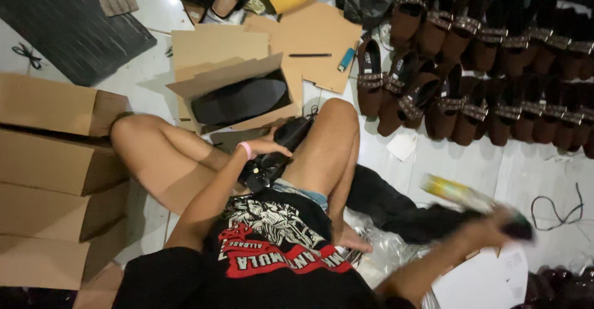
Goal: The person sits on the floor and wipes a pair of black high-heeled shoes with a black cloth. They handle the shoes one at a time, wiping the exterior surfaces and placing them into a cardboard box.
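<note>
The person is sitting on the floor, and the left hand [265, 146] is closing over a black, glossy, flat-soled sandal [278, 151] that is lying in the lap between the raised knees. The fingers are wrapping across the upper middle of the sole, with the toe end poking out beyond the fingertips toward the open brown cardboard shoe box [235, 92] just ahead. Below the wrist, the heel end with a dark bow or strap is hanging against the shorts.

The sandal looks light and thin, probably with some flex along its length. The shiny surface could slip under a loose hold, so pinching across the sole's waist, as the hand is doing, seems the surest place; the bow looks like the part most easily crushed.

The right hand [495, 225] is swinging out to the side, blurred, gripping a second dark sandal [476, 219]; I cannot tell exactly how the fingers are lying. Beyond it, rows of brown studded sandals [482, 98] are standing on the pale floor [526, 173].
</note>
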Tool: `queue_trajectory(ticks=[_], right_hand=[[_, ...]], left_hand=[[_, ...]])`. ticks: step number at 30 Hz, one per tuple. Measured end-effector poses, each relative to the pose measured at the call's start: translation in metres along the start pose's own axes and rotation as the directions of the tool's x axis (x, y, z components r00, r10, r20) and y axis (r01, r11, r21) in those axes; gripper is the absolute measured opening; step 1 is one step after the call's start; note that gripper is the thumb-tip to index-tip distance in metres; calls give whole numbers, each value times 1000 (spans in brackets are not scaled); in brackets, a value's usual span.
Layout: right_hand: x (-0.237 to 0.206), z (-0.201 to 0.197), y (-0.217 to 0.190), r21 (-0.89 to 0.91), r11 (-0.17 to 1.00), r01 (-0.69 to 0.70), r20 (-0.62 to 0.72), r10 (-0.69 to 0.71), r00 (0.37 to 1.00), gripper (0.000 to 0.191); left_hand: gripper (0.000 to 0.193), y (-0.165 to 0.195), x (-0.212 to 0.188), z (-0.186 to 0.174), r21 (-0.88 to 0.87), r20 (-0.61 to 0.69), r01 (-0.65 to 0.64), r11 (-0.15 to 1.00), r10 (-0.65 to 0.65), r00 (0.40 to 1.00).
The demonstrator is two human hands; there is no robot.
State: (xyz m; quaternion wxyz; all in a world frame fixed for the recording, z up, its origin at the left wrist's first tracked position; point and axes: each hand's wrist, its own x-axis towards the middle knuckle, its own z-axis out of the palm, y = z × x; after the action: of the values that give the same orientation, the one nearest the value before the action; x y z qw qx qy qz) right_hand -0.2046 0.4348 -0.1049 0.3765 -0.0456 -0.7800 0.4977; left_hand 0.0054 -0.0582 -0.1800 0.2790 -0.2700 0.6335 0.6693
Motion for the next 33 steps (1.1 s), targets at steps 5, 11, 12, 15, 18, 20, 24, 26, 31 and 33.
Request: queue_trajectory(ticks=[5, 11, 12, 15, 18, 20, 24, 26, 31, 33], right_hand=[[-75, 85, -6, -336, 934, 120, 139, -77, 987, 60], [-102, 123, -20, -327, 945, 30, 193, 36, 980, 55], [-107, 125, -21, -328, 943, 61, 214, 11, 977, 56], [-116, 125, -25, -356, 934, 26, 189, 44, 981, 56], [-120, 116, -27, -433, 874, 220, 294, -94, 951, 52], [-121, 105, -28, -479, 831, 282, 330, -127, 935, 49], [-130, 82, -32, -499, 861, 98, 179, -8, 984, 45], [-135, 72, -34, -389, 917, 90, 122, -46, 991, 43], [-136, 60, -34, -38, 987, 157, 85, -154, 985, 37], [-136, 68, -35, 130, 989, 72, 75, -83, 994, 40]], left_hand=[[130, -8, -12, 6, -226, -21, -151, 962, 150, 988], [128, -16, -37, 14, -21, -283, -698, 715, 666, 691], [128, -15, -41, 16, -56, -310, -731, 680, 684, 660], [128, -6, -52, 20, -124, -375, -816, 565, 734, 566], [127, 3, -65, 24, -139, -407, -849, 509, 753, 518], [124, 9, -72, 24, -148, -422, -854, 499, 749, 511], [119, 23, -86, 22, -226, -465, -887, 402, 756, 461], [125, 28, -96, 21, -235, -473, -883, 407, 746, 469], [126, 40, -119, 17, -368, -403, -835, 409, 739, 539], [125, 44, -124, 16, -377, -388, -843, 383, 762, 519]])
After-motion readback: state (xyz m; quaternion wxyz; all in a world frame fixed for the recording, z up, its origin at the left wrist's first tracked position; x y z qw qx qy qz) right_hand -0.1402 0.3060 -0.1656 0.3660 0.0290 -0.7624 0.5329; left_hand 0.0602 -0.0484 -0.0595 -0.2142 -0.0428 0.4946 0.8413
